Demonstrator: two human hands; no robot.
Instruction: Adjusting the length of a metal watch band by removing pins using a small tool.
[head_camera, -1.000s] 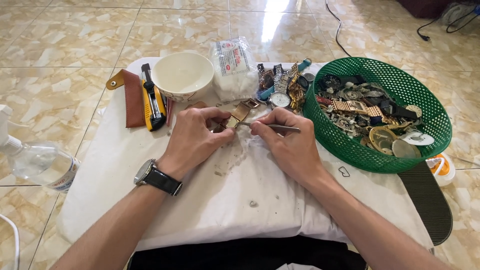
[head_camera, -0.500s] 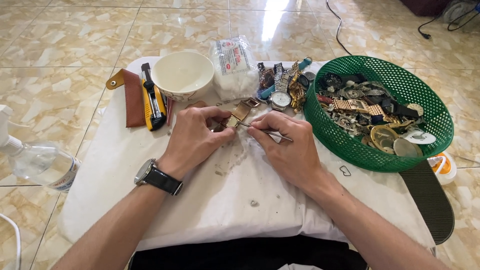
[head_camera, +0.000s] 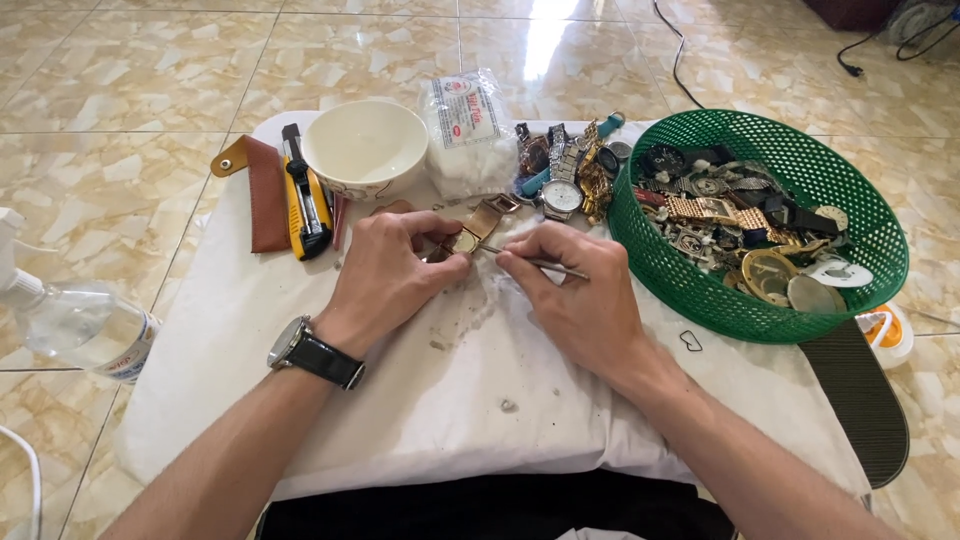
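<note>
The left hand pinches a small gold watch between thumb and fingers, holding it just above the white cloth on the table. The watch strap extends up and to the right from the grip. The right hand pinches a thin metal tool between thumb and forefinger, fingers pressed together, with the tip set against the watch.

Compared with one second ago, the tool lies lower and more steeply across the right hand, and its free end points down-right rather than straight to the right. The tip has stayed at the watch. The left hand's grip is unchanged. This suggests the tool is being worked at one spot on the watch, not repositioned.

Around the hands nothing has moved: a white bowl, a yellow knife, a row of watches, and a green basket of watch parts.
</note>
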